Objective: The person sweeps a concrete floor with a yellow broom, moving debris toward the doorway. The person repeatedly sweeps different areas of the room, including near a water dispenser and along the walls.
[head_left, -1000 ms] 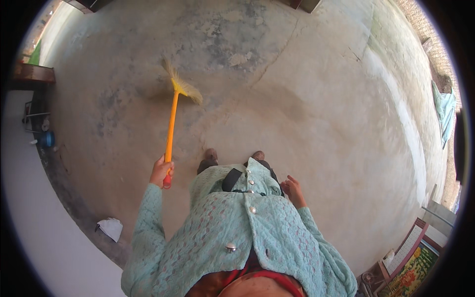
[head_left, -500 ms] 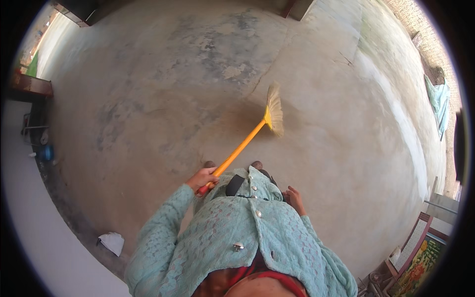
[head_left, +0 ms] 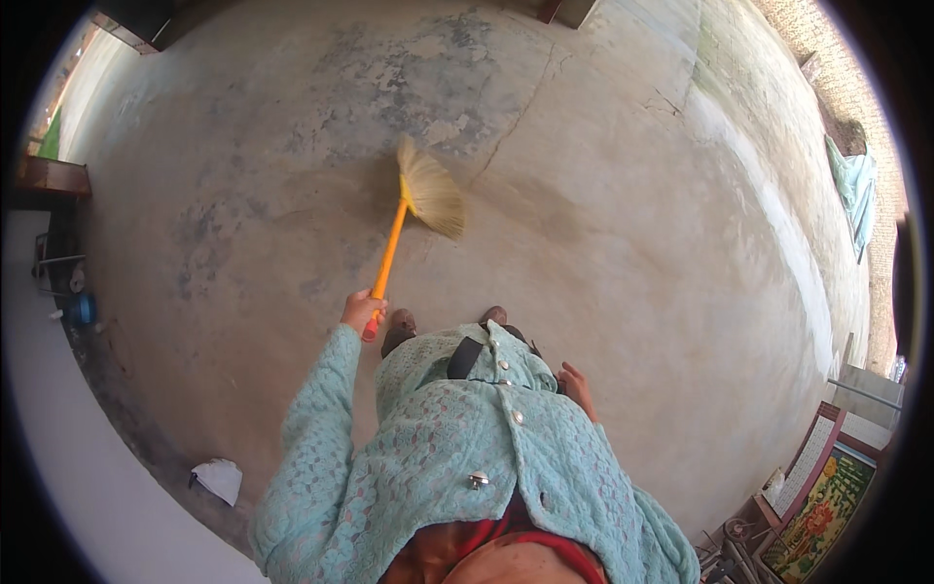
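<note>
The broom [head_left: 433, 200] is out in front of the person, a little left of the middle, its pale bristles fanned wide and its orange handle [head_left: 389, 253] running back to the left hand [head_left: 363, 310]. That hand's grip is clamped around the handle close to its red end [head_left: 370, 330], so the whole length reaches forward from one hold; if the fingers slacken, the handle could twist or slide out, and the heavy end would likely tip down first. The right hand [head_left: 577, 386] is beside the green coat [head_left: 438, 428], away from the broom; part of it is hidden, so I cannot tell whether its grip is apart or together, and it gives the handle no support. Whether the bristles touch the floor [head_left: 642, 292] is also hard to tell. Pressed down, they could snag on the long crack [head_left: 520, 122] or scrape flakes from the peeling patch [head_left: 438, 122], both near the fan. The left shoe [head_left: 403, 320] stands just beside the red end as seen from above, so a low pull inward could knock it. The black strap [head_left: 465, 358] lies loose across the coat front and might catch on the handle if that passes close to the body.
</note>
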### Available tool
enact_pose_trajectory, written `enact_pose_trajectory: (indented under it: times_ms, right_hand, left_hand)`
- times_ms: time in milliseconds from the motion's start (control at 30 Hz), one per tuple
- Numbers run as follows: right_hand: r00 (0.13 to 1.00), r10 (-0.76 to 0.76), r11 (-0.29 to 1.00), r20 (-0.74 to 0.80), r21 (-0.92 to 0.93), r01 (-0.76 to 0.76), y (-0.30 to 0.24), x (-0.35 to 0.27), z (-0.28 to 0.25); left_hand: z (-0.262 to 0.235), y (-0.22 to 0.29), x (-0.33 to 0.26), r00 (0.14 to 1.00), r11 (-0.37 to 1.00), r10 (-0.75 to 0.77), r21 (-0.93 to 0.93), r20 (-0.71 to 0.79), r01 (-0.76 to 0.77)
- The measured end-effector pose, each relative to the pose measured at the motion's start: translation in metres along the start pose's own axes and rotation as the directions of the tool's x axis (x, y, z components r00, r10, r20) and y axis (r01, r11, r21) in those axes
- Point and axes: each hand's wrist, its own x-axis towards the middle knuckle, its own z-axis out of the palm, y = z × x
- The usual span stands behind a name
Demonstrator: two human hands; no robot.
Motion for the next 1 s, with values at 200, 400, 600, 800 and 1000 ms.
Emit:
enact_pose_trajectory:
  times_ms: [200,400,600,800,1000]
  right_hand:
    - [1.0,-0.022,1.0,0.011,-0.01,0.022,0.004,0.004,0.002]
    - [1.0,-0.004,1.0,-0.008,0.029,0.005,0.005,-0.004,0.01]
    - [0.999,0.032,0.999,-0.041,-0.028,-0.034,0.007,-0.008,0.013]
    - [0.994,0.081,0.994,-0.075,0.081,-0.075,0.024,-0.022,0.0]
    - [0.98,0.165,0.974,-0.115,0.175,-0.143,0.055,-0.033,-0.022]
  left_hand:
    - [-0.014,0.021,-0.02,0.98,0.991,0.135,0.015,-0.146,-0.134]
    - [-0.001,0.053,-0.102,0.993,0.991,0.12,0.056,0.01,-0.12]
    - [0.065,0.065,-0.114,0.953,0.999,-0.012,-0.039,0.304,0.025]
    - [0.139,0.044,-0.048,0.793,0.982,-0.144,-0.016,0.593,0.19]
    - [0.236,0.017,0.007,0.747,0.973,-0.231,0.162,0.624,0.166]
